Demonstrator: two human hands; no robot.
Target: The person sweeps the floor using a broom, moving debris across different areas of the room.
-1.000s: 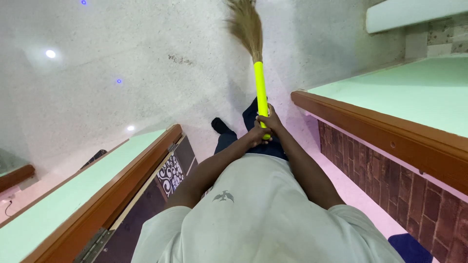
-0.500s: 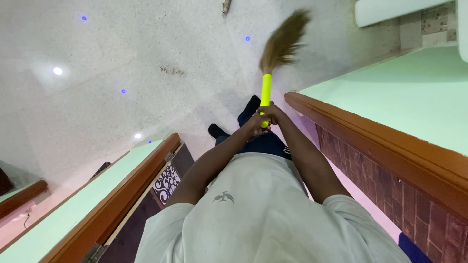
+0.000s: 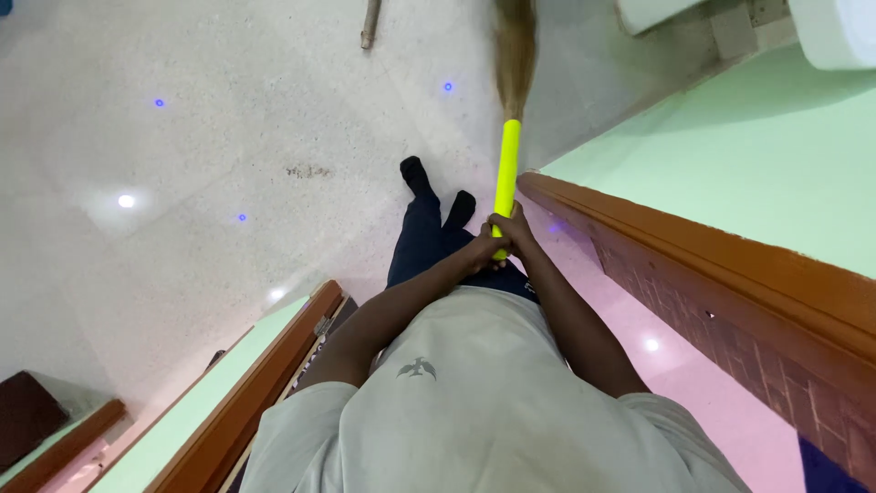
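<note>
Both my hands grip the lower end of a broom's bright yellow handle [image 3: 506,169] in front of my waist. My left hand [image 3: 482,250] wraps the handle just below my right hand [image 3: 513,228]; the two touch. The broom's brown grass bristles [image 3: 516,50] reach forward over the pale speckled floor [image 3: 228,137] and are blurred. My feet in dark socks [image 3: 436,190] stand just left of the handle.
A green counter with a wooden edge [image 3: 693,246] and brick-pattern front runs along my right. Another green-topped wooden counter [image 3: 260,379] lies at my lower left. A thin stick-like object [image 3: 370,25] lies on the floor ahead. A white object [image 3: 835,27] sits at top right.
The bristles swung from straight ahead to the right, then back to nearly straight. I have stepped forward, and the left counter has dropped back in view.
</note>
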